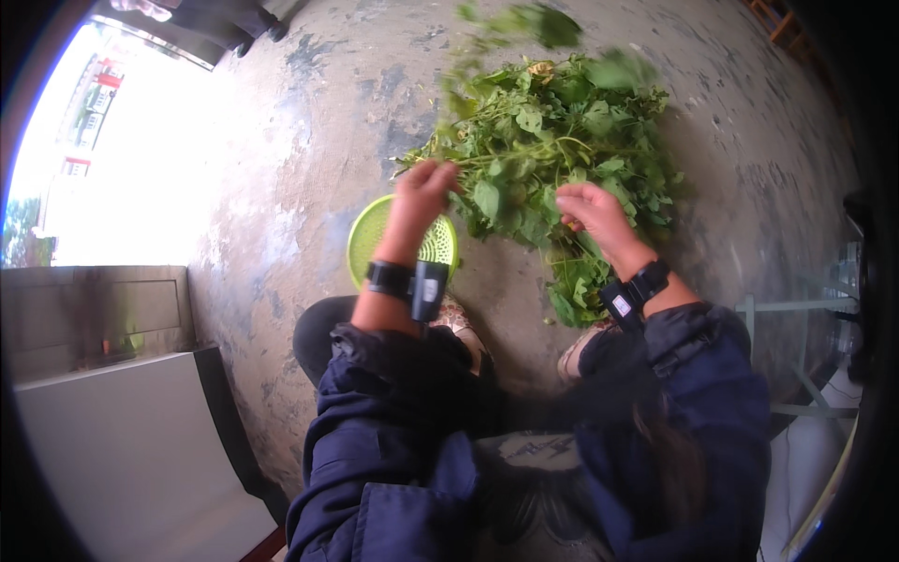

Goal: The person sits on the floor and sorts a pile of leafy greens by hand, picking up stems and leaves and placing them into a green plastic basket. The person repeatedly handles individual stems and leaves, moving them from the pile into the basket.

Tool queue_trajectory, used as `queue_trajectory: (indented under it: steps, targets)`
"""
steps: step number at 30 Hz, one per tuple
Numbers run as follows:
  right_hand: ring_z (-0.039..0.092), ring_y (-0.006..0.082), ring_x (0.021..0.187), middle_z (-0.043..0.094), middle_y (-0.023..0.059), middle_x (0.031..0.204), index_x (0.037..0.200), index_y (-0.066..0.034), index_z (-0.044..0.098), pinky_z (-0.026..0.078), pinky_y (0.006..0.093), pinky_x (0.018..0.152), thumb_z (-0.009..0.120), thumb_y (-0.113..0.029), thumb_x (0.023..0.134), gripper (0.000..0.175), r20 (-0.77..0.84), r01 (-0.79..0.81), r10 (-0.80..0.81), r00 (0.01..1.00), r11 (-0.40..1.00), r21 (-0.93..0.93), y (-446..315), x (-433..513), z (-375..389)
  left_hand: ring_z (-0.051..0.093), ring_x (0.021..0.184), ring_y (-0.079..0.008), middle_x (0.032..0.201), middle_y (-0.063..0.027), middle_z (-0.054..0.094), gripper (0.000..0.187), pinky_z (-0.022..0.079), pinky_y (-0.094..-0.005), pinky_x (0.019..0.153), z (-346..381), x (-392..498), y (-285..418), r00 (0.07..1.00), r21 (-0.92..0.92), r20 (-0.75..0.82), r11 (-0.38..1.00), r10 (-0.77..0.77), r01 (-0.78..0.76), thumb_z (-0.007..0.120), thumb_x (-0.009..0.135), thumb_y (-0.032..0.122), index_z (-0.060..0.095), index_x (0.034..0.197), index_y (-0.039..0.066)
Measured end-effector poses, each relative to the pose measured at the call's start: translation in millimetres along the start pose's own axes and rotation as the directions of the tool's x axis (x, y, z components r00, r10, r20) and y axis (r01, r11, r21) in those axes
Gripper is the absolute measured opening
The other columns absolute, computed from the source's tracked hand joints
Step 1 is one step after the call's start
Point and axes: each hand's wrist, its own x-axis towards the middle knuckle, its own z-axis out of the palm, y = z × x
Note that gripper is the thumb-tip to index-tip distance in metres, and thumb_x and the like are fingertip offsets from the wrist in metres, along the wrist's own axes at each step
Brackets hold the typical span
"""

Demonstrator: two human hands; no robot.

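Observation:
A heap of cut leafy bean plants (597,126), with green pods among the stems, lies on the floor before me. My left hand (427,184) pinches the stem end of a bean stalk (456,91). Motion blurs this stalk, which rises from my fingers toward the far side of the heap. Over the heap's near right part is my right hand (593,211), its fingers curled together; whether anything small is between them is hard to see. A lime-green perforated plastic basket (362,239) sits under my left forearm, which hides part of it.
My shoes (456,319) flank the bare concrete floor (502,281) below the heap. At left stands a white-topped piece of furniture (126,435) near a bright doorway (154,175). A metal frame (793,305) is at right. Another person's legs (232,21) show at top left.

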Motion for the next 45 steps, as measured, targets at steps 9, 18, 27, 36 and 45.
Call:
queue_trajectory:
  steps: [9,18,27,36,45]
  targets:
    - [0.058,0.0044,0.067,0.064,-0.0028,0.085,0.103,-0.0053,0.063,0.045,0.0188,0.058,0.065,-0.017,0.088,0.020,0.017,-0.053,0.053,0.998,0.998,-0.020,4,3,-4,0.044,0.054,-0.0027,0.077,0.0032,0.057,0.012,0.034,-0.0171,0.044,-123,25,-10,0.939,-0.395,-0.345,0.909,-0.011,-0.135,0.061,0.092,0.014,0.061,0.102,0.009]
    - [0.058,0.0034,0.066,0.064,-0.0035,0.081,0.100,-0.0063,0.065,0.044,0.0176,0.057,0.064,-0.017,0.088,0.016,0.009,-0.093,0.094,0.996,0.994,-0.054,7,6,-2,0.068,0.071,-0.0213,0.084,-0.0125,0.071,0.048,0.053,-0.0323,0.071,-296,21,-97,0.691,0.540,-0.718,0.696,0.087,0.474,0.067,0.079,0.032,0.064,0.119,0.005]
    - [0.059,0.0071,0.069,0.064,0.0002,0.083,0.102,-0.0042,0.065,0.046,0.0203,0.060,0.060,-0.019,0.090,0.019,0.047,-0.119,0.121,0.991,0.991,-0.057,4,9,5,0.056,0.113,-0.0362,0.120,-0.0270,0.058,0.075,0.043,-0.0409,0.097,-283,64,-124,0.720,0.494,-0.684,0.801,0.118,0.338,0.073,0.075,0.044,0.050,0.128,-0.004]
    - [0.061,0.0088,0.069,0.063,0.0001,0.080,0.095,-0.0051,0.065,0.048,0.0221,0.060,0.050,-0.019,0.094,0.020,0.014,-0.204,0.205,0.979,0.967,0.153,-5,4,-3,0.064,0.098,-0.0336,0.106,-0.0216,0.065,0.035,0.050,-0.0401,0.088,-122,114,-104,0.942,0.846,-0.198,0.532,0.270,0.025,0.070,0.080,0.031,0.070,0.106,0.009]
    - [0.062,0.0110,0.074,0.065,0.0008,0.084,0.106,-0.0058,0.062,0.046,0.0243,0.062,0.054,-0.012,0.089,0.020,-0.195,-0.023,0.168,0.966,0.810,0.585,-51,-24,-53,0.058,0.105,-0.0369,0.110,-0.0172,0.063,0.030,0.047,-0.0433,0.092,-26,154,-149,0.979,0.859,0.052,0.492,0.198,-0.145,0.058,0.079,0.015,0.067,0.107,0.008]
